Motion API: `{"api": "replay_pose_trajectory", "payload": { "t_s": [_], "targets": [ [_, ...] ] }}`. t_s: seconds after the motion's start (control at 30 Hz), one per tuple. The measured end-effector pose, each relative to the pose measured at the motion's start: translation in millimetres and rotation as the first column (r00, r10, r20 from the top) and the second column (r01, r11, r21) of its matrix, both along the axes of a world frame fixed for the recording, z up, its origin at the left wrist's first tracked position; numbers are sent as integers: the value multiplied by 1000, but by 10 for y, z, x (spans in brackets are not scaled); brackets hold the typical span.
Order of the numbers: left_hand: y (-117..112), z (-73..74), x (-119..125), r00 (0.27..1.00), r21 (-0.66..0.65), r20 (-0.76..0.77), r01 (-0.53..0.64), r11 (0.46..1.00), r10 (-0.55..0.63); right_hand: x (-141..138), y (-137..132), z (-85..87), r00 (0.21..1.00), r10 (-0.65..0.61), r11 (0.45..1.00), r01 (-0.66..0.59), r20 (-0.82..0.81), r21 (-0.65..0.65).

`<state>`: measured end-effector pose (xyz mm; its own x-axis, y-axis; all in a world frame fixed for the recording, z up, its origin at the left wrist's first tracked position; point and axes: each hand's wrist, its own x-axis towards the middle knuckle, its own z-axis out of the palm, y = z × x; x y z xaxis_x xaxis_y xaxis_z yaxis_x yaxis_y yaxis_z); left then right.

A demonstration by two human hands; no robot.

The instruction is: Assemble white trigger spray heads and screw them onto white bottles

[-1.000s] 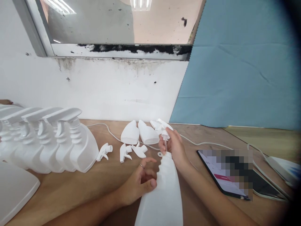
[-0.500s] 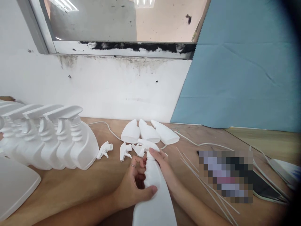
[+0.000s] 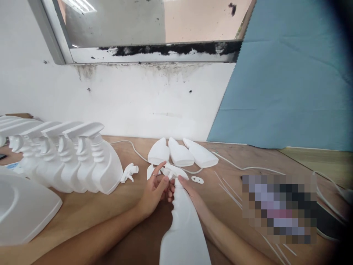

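Note:
A white spray bottle stands before me, its neck pointing away. On its neck sits a white trigger spray head. My right hand wraps the right side of the neck, thumb close under the head. At the left, my left hand closes its fingers around the underside of the spray head, the index finger raised along it; the fingertips are partly hidden. Just behind this hand, another loose spray head is partly covered. A further loose spray head lies to the left.
Several assembled spray bottles stand in a row at left, with a large white bottle nearer. Three headless bottles lie by the wall. A small white part, thin tubes, a cable and a blurred-out item are on the right.
My left hand has moved from the bottle's upper body up to the spray head, its thumb leaving the bottle. My right hand stays on the neck. The view has shifted slightly.

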<state>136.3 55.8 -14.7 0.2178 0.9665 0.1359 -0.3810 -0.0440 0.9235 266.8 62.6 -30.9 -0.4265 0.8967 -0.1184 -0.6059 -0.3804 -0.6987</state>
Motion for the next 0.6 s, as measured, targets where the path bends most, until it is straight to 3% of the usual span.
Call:
{"api": "replay_pose_trajectory", "payload": {
  "t_s": [0.17, 0.33, 0.4, 0.47, 0.6],
  "targets": [
    [47, -8, -47, 989, -142, -30, 137, 980, -142, 21, -32, -28, 986, 157, 986, -153, 60, -71],
    [104, -45, -41, 995, -128, 6, 102, 987, -102, 6, -79, 43, 994, 82, 996, -83, -75, -12],
    [98, -53, -27, 992, -104, 10, 127, 986, -127, 2, -103, 82, 992, 112, 994, -112, -62, -6],
    [89, -56, -23, 992, -102, 14, 125, 987, -124, -7, -132, 118, 986, 164, 986, -165, -39, -29],
    [85, -46, -49, 998, -131, 32, 51, 990, -47, -51, -211, 166, 987, 130, 982, -141, -97, -123]
  ]
}}
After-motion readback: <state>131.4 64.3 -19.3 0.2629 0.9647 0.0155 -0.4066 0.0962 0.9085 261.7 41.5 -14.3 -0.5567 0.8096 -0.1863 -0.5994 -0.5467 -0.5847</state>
